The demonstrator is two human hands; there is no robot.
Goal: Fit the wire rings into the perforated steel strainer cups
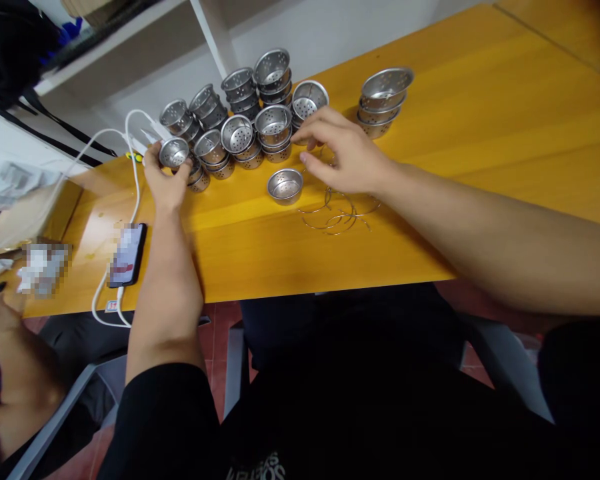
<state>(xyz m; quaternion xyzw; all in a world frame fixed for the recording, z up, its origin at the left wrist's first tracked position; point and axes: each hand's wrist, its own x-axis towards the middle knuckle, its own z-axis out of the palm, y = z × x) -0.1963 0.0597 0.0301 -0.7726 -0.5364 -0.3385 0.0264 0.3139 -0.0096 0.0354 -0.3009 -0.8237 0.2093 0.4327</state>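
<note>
L hand [166,188] grips metal cup [174,154]; R hand [345,151] nr stacked cups [274,129]

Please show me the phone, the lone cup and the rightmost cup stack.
Phone [131,252], head view: on its screen.
Lone cup [285,187], head view: on its inside.
Rightmost cup stack [381,102], head view: on its upper wall.

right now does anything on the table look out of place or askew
Mildly: the thin wires lie in a loose, overlapping scatter beside the single cup, while most other cups stand in stacks. I see no spill or obvious damage.
</note>
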